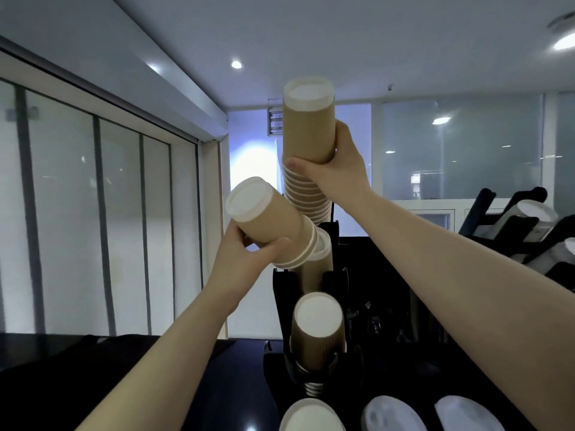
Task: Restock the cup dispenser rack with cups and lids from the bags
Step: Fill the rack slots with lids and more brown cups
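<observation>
My right hand point(334, 169) grips a tall stack of brown paper cups point(306, 138), held bottom-up above the black dispenser rack point(281, 293). My left hand point(245, 259) grips a shorter stack of the same cups point(267, 225), tilted with its base toward the upper left and its rims toward the rack's upper slot. A further brown cup stack point(319, 331) sits in a lower slot of the rack. Below it lie a white cup base point(311, 415) and white lids point(392, 415) in the bottom slots.
A second black rack point(522, 231) with white cups stands at the right. The dark counter point(93, 368) runs along the bottom left. Window blinds point(93, 213) fill the left; a glass partition point(460, 150) is behind.
</observation>
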Tool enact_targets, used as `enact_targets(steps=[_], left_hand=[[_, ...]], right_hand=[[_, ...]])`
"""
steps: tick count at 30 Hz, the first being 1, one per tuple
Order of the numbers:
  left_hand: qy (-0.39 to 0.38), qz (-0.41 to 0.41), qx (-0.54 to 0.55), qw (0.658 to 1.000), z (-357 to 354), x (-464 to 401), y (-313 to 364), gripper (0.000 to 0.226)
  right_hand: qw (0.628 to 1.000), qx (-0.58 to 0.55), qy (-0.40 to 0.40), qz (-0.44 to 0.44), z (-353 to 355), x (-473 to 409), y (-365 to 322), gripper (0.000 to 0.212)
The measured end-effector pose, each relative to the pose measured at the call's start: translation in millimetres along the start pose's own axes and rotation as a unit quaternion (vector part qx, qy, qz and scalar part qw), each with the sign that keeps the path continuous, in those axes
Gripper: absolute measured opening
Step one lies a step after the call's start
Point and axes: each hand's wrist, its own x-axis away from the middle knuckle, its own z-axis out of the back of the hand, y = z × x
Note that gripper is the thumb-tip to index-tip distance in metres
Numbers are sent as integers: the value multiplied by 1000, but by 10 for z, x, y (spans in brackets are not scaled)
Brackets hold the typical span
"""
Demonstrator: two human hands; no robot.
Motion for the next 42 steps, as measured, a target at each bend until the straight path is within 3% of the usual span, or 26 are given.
enact_targets(steps=[6,10,12,16,20,23,25,28,33,42], left_hand=[[-33,-4,-24,999,-35,-9,60,51],[-41,-3,-30,999,-57,-26,66,55],[-42,-6,-29,999,-71,-34,58,54],[-49,-22,-34,998,-114,-44,55,52],[-46,-36,-38,998,-161,-70,70,52],[-48,-36,-44,997,-205,-80,82,52],[-55,-35,-63,996,-245,-73,90,56],[-68,-29,-107,992,-296,-44,45,63],[-59,-7,-151,987,-363,6,-118,67],[-101,57,-233,966,-423,-6,-220,71]], right_hand=[[988,63,-98,-104,-141,76,408,77],[974,155,-113,-124,-193,125,542,93],[958,192,-146,-157,-178,113,606,83],[952,130,-208,-185,-54,98,700,75],[964,22,-182,-191,162,220,663,86],[978,-2,-119,-173,319,500,739,57],[976,-29,-135,-171,365,780,803,44],[966,-74,-149,-195,341,1101,912,45],[953,-151,-100,-242,231,1325,957,38],[986,-128,-15,-106,252,1306,668,28]])
